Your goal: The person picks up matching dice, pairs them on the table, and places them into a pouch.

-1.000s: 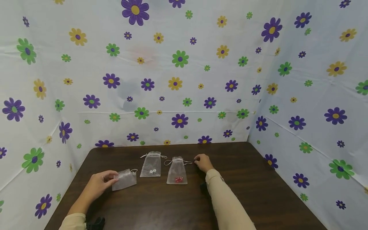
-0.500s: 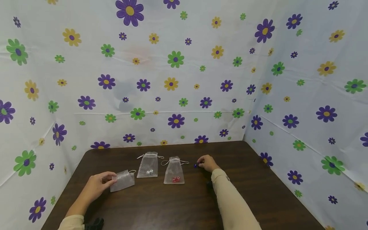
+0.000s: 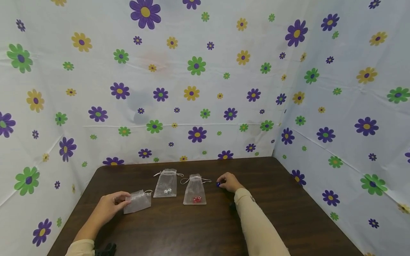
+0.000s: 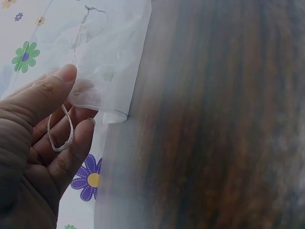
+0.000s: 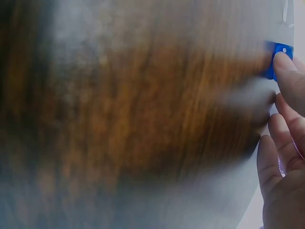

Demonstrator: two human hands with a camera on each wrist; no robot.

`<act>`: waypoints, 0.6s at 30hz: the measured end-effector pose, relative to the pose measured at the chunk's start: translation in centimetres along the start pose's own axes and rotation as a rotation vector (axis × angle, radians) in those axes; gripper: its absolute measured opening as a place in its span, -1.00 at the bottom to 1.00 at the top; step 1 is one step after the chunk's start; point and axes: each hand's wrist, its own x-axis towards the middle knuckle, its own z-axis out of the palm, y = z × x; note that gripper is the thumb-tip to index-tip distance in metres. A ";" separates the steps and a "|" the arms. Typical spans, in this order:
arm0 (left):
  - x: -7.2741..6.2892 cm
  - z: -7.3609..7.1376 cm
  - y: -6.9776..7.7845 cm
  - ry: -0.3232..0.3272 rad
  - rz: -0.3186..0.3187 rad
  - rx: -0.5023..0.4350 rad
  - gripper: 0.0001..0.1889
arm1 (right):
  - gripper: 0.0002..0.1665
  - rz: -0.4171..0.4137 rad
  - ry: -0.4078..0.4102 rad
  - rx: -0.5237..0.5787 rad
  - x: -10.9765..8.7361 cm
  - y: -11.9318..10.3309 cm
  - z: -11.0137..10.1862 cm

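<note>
My left hand [image 3: 110, 208] pinches a small sheer white drawstring bag [image 3: 141, 201] between thumb and fingers at the left of the table. In the left wrist view, a loop of its cord [image 4: 61, 140] hangs across the fingers. Over on the right, my right hand [image 3: 230, 182] holds a blue die [image 5: 281, 55] at its fingertips, close to the tabletop. The thumb lies on the die, beside a white pip. Two more sheer bags lie flat between the hands: one bag [image 3: 164, 182] with clear or white dice [image 3: 168, 191], the other bag [image 3: 194, 188] with red dice [image 3: 197, 200].
The dark wooden table [image 3: 179, 231] has a patterned flower cloth [image 3: 195, 89] standing behind it and along both sides. White cords [image 3: 207, 180] spread from the necks of the two lying bags, one reaching near my right hand.
A blue die, hidden one second ago, came into view under my right fingers and now sits at their tips. The right hand shifted slightly; the left hand keeps its bag in place.
</note>
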 end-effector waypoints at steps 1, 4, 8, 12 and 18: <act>0.0 0.0 0.0 0.000 0.000 0.002 -0.81 | -0.84 -0.003 0.000 -0.001 0.0 0.0 0.1; 0.0 0.1 -0.2 -0.001 0.003 0.006 -0.81 | -0.85 -0.009 0.001 -0.004 0.1 0.0 0.1; 0.0 0.2 -0.4 0.002 0.013 0.017 -0.81 | -0.89 -0.009 0.003 -0.014 0.1 0.2 0.2; 0.1 0.2 -0.5 0.008 0.024 0.018 -0.80 | -0.91 -0.010 0.010 -0.026 0.2 0.4 0.2; 0.1 0.2 -0.4 0.001 0.019 0.022 -0.81 | -0.92 0.018 0.002 -0.022 0.3 0.3 0.1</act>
